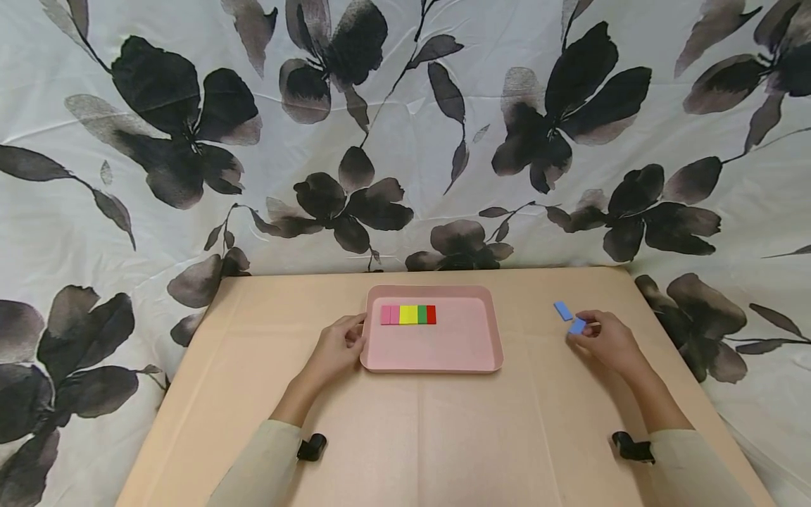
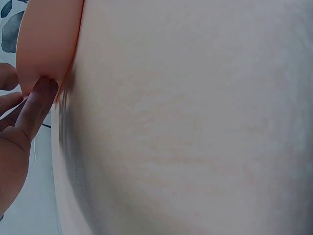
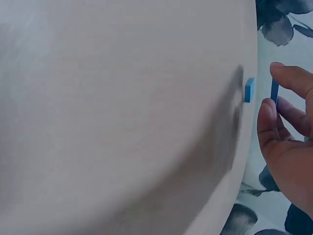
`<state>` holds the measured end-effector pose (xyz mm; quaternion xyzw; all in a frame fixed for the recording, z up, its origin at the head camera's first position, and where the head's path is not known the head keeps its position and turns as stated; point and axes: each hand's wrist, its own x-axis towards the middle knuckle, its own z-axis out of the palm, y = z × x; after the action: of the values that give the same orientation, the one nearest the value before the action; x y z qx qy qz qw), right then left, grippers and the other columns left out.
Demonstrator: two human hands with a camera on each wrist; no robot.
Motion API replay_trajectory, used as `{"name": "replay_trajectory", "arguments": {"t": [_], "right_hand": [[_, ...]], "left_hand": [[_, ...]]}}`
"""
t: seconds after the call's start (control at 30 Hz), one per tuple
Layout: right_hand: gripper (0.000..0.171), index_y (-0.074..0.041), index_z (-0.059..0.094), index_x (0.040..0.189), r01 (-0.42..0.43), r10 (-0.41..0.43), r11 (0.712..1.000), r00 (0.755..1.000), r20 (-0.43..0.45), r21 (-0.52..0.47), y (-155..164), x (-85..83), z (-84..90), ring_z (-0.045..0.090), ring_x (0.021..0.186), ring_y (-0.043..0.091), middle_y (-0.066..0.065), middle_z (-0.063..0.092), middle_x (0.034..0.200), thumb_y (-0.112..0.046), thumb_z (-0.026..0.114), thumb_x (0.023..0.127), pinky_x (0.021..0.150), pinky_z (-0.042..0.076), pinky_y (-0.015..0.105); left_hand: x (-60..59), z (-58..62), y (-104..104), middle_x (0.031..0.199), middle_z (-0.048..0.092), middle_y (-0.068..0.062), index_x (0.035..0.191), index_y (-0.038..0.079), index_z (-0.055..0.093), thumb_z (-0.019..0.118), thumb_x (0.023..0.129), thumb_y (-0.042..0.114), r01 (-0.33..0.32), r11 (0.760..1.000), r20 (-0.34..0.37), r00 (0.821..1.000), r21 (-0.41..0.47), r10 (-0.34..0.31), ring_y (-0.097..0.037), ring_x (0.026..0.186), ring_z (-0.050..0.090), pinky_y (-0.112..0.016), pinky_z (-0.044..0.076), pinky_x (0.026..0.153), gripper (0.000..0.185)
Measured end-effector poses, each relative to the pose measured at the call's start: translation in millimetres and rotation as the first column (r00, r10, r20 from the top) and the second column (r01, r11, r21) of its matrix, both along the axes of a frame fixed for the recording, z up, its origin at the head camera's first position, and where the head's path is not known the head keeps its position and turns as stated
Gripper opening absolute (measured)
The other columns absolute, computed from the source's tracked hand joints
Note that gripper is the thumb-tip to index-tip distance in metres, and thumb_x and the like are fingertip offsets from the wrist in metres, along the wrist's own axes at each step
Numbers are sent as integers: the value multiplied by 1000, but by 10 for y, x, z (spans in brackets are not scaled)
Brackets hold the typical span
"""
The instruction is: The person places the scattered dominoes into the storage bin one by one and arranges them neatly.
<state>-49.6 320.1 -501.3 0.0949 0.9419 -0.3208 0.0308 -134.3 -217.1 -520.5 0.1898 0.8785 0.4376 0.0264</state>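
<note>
A pink tray (image 1: 437, 352) lies on the table with my left hand (image 1: 337, 343) at its left edge. In the left wrist view the thumb (image 2: 38, 105) presses the tray's outer side and the other fingers are at its rim. Inside the tray, a row of flat coloured tiles (image 1: 408, 315) runs pink, yellow, green, red from left to right. Off to the tray's right, my right hand (image 1: 610, 341) pinches a small blue tile (image 1: 577, 327) between thumb and fingers. A second blue tile (image 1: 562, 310) lies on the table just beyond those fingertips.
The light wooden-toned table (image 1: 418, 436) ends behind the tray, where a white cloth with dark flowers (image 1: 355, 204) hangs. The same cloth shows past the table's left and right edges. A black wrist camera sits at each sleeve cuff.
</note>
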Motion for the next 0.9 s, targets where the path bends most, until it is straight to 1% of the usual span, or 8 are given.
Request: {"name": "replay_trajectory", "arguments": {"t": [0.13,0.23,0.33,0.53,0.63,0.77,0.9], "right_hand": [[60,7,56,136,-22,21,1000,999,-44,-10,-66,-67,47,64,102,33,19,61,110,-23,80,90,72,50,16],[58,8,57,136,-42,40,999,996,-78,-21,-130,-119,88,66,102,34,23,58,116,-18,81,89,73,49,12],[55,7,58,136,-64,60,997,991,-116,-33,-202,-182,126,66,101,34,24,57,120,-13,80,89,72,48,10],[51,6,61,133,-121,109,991,975,-191,-50,-348,-344,123,66,94,27,24,58,121,-6,80,87,72,48,10],[51,6,62,132,-144,128,987,971,-200,-65,-432,-412,92,65,92,24,23,58,121,-5,81,86,73,50,12],[51,3,63,132,-171,152,982,967,-203,-79,-555,-498,71,66,93,24,21,59,124,-6,82,86,75,52,15],[50,1,64,131,-208,186,974,959,-213,-86,-683,-587,90,66,93,25,20,59,123,-8,83,86,76,53,16]], "left_hand": [[-5,-8,14,122,70,-17,140,-3,61,69,89,-3,-3,1000,-4,1000,4,3,-18,87,67,-27,61,76,51],[-12,-18,21,124,69,-17,141,-3,60,68,90,-3,0,1000,4,1000,0,0,-18,88,68,-27,61,77,51],[-16,-16,25,125,69,-16,141,-2,60,68,90,-2,-4,1000,11,1000,-4,4,-19,89,68,-27,61,78,51],[-18,-10,38,122,70,-15,141,-2,61,69,91,0,-22,1000,15,1000,-6,22,-19,89,67,-28,61,79,50],[-23,-14,47,121,71,-15,140,-2,61,69,91,0,-26,1000,11,1000,-13,26,-19,88,67,-27,60,78,50],[-37,-14,67,122,70,-15,140,-3,61,68,90,-1,-26,1000,4,1000,-12,26,-18,88,66,-27,60,77,51],[-49,-4,85,121,70,-15,140,-3,61,68,90,-1,-31,999,4,1000,-12,31,-18,88,66,-26,60,77,51]]}}
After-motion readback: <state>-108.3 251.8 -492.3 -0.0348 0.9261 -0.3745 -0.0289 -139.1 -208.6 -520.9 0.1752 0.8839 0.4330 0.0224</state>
